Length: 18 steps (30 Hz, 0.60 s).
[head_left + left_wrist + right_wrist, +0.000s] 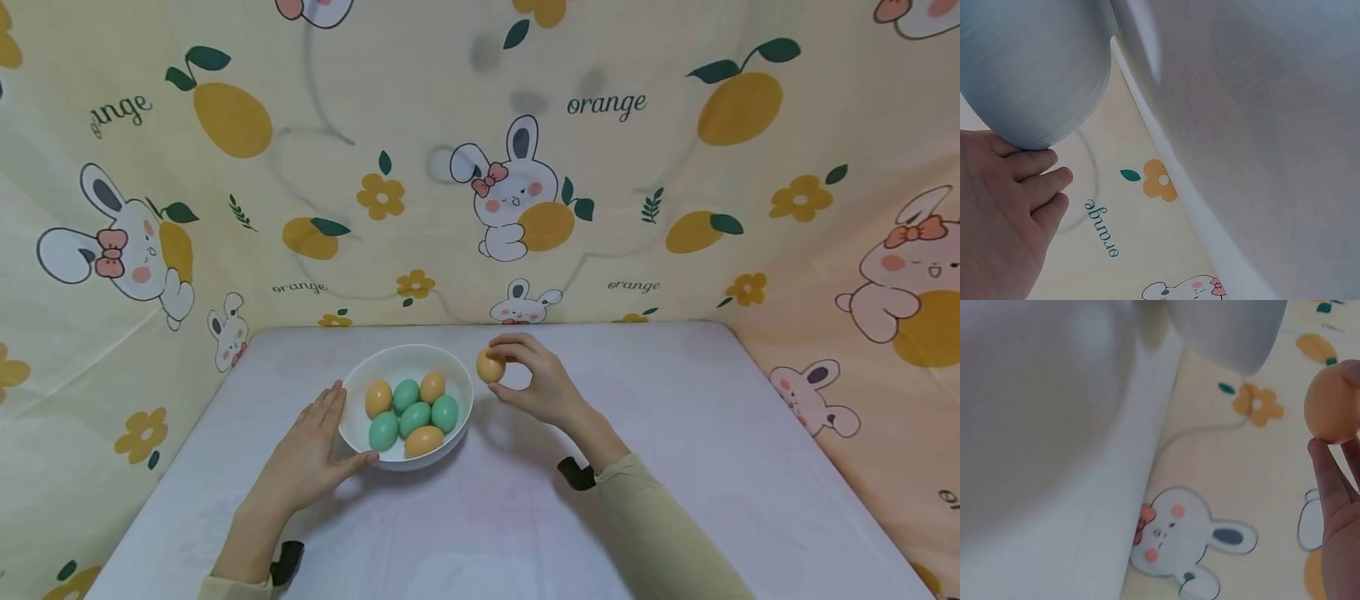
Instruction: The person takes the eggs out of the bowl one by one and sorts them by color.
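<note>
A white bowl [405, 360] holds three orange eggs [424, 442] and several green eggs [415, 419]. At its left side, my left hand [306, 460] rests with fairly straight fingers against the outer wall, the thumb reaching the near rim. The left wrist view shows the fingertips touching the underside of the bowl [1041, 81]. Just right of the bowl, above the table, my right hand [546, 387] pinches another orange egg [490, 367] between thumb and fingers. In the right wrist view this egg [1330, 407] is at the right edge, with part of the hand cut off.
The white table [660, 400] spreads to both sides of the bowl and in front of it. A patterned cloth [420, 100] with rabbits and oranges hangs behind the table and along both sides. Each wrist carries a small black mount [576, 473].
</note>
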Tool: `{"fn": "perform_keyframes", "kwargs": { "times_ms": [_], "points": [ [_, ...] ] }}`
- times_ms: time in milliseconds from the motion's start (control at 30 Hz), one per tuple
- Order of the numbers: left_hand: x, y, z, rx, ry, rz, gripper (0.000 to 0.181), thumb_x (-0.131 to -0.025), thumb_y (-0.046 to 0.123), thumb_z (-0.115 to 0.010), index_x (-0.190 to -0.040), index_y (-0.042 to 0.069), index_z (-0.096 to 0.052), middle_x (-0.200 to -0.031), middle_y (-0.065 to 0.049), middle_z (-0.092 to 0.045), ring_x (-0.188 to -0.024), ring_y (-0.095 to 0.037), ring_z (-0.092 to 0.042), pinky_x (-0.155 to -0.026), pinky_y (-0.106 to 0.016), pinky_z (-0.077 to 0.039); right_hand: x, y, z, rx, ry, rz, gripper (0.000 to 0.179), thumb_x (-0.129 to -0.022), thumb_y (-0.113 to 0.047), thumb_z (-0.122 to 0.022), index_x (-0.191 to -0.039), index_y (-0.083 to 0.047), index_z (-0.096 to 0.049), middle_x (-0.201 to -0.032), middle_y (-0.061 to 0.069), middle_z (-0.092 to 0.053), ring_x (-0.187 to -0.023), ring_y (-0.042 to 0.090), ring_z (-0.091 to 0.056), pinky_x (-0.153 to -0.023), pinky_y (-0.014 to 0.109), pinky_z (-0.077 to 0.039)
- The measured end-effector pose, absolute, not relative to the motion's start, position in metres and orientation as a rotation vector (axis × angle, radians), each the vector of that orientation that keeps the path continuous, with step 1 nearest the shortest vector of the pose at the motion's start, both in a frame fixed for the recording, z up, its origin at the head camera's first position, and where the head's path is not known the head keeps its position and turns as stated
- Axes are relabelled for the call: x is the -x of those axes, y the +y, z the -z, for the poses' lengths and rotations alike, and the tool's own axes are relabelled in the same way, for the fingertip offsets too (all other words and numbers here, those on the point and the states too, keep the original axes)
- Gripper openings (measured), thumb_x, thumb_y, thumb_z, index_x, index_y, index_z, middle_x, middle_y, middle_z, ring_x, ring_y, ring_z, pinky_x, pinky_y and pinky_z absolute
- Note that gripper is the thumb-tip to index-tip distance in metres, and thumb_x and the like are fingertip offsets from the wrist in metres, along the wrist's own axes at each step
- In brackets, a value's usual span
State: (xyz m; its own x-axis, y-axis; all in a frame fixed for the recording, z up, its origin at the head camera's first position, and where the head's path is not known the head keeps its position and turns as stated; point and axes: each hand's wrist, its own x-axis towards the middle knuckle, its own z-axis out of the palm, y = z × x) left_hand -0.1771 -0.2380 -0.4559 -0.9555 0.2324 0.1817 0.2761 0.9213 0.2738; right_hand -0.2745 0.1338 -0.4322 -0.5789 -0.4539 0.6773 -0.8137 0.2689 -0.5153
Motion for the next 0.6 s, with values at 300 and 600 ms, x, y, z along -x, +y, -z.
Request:
{"fn": "perform_keyframes", "kwargs": {
  "times_ms": [300,600],
  "points": [
    [0.176,-0.239,0.455,0.393,-2.944,0.444,0.116,-0.089,0.073,-0.063,-0.161,-0.009,-0.023,-0.168,-0.026,-0.024,-0.154,-0.047,-0.026,-0.125,-0.061,-0.026,0.287,0.160,0.443,-1.091,-2.267,-1.150,0.048,-0.076,0.007,-0.086,-0.121,0.001,-0.069,-0.131,0.013,-0.062,-0.114,0.028,-0.065,-0.097,0.035,-0.060],
    [0.176,-0.238,0.452,0.392,-2.949,0.445,0.114,-0.090,0.071,-0.064,-0.161,-0.009,-0.023,-0.168,-0.026,-0.024,-0.154,-0.047,-0.026,-0.125,-0.061,-0.026,0.300,0.179,0.454,-1.109,-2.398,-1.079,0.047,-0.076,0.007,-0.086,-0.119,0.003,-0.070,-0.127,0.014,-0.064,-0.112,0.029,-0.065,-0.093,0.040,-0.062]
  ]
}}
